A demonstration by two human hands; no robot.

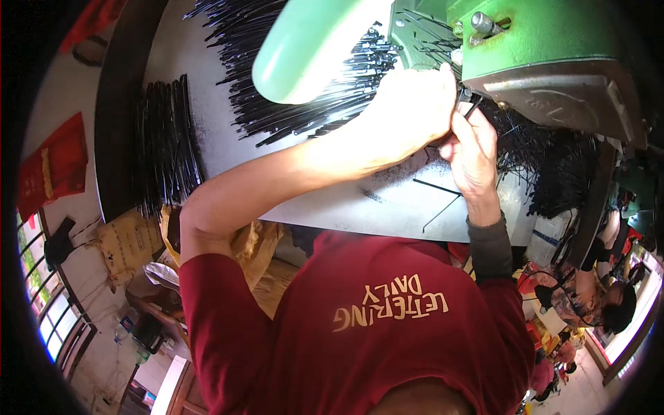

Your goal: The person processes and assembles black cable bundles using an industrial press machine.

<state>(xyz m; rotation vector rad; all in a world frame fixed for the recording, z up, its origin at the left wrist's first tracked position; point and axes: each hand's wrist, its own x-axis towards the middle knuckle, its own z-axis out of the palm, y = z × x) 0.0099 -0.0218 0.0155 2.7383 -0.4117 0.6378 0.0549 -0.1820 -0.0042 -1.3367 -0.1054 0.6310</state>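
Observation:
Both my hands are close together at the green bench machine (546, 41). My right hand (474, 149) is closed in a pinch on a thin black rod (474, 106), just below the machine's head. My left hand (418, 104) reaches across from the left, fingers bent and pressed together beside the machine; what they hold is hidden, and bright lamp light washes the hand out. A large heap of thin black rods with small fittings (277, 104) lies left of and beyond my left hand. Two loose rods (440, 188) lie on the pale tabletop (332, 207) near my right wrist.
A green lamp hood (297, 55) hangs over the heap. Another bundle of black rods (169, 138) lies at the table's left side, and a dark tangled pile (546, 155) sits right of my hands. Another person (588, 297) is at the far right. Brown sacks (128, 242) stand below left.

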